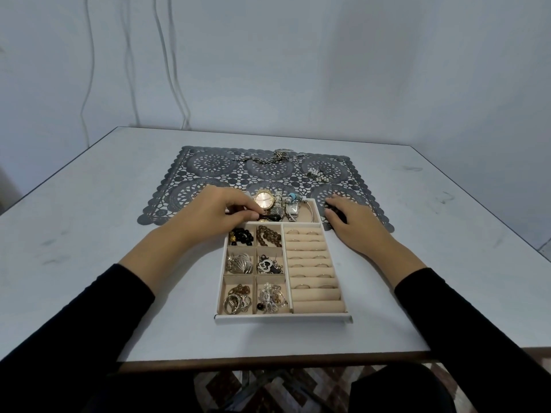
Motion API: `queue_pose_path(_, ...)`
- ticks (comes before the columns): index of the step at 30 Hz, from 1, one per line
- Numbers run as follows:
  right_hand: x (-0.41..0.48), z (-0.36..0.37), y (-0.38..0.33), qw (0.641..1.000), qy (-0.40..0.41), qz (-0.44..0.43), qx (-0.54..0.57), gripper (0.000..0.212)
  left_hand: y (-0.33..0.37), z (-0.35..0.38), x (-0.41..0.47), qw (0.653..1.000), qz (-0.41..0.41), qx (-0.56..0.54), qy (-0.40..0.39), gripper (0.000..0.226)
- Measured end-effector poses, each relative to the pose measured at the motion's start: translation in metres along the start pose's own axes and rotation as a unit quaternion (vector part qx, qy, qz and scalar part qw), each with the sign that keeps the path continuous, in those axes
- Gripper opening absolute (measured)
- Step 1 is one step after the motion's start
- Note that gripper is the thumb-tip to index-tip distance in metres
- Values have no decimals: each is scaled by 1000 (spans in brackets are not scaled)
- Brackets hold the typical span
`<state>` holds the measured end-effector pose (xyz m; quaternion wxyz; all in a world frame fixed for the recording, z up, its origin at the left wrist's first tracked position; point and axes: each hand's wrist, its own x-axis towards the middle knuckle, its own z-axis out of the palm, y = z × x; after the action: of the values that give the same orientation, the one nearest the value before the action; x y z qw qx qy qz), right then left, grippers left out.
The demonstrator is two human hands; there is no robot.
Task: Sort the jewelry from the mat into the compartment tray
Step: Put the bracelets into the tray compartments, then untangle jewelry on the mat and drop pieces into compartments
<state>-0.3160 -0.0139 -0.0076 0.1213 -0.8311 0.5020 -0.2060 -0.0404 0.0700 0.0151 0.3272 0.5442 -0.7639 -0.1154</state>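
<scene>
Tray (282,317), six small compartments (233,282), three watches (264,199) inside.

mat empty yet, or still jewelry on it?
Not empty. A silver chain and a pearl piece lie on the mat at its far side, outside the tray.

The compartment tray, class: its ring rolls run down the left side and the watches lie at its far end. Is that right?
Not quite. The head view shows the ring rolls running down the right side of the compartment tray. The watches do lie at its far end.
</scene>
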Motion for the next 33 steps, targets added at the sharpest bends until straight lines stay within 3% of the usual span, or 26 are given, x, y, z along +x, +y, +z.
queue_pose_path(12, 1, 0, 0, 1000, 3, 1, 7, 40, -1, -7, -3, 998, -30, -54, 3, 20)
queue_pose_path(24, 22, -8, 10, 993, 91, 31, 65, 36, -36, -5, 20, 981, -71, -79, 161, 17)
queue_pose_path(28, 39, -5, 13, 993, 92, 30, 60, 38, -54, -6, 34, 986, -109, -29, 120, 23)
queue_pose_path(33, 63, 1, 15, 995, 77, 23, 54, 37, -74, -2, 56, 991, -111, 71, 7, 38)
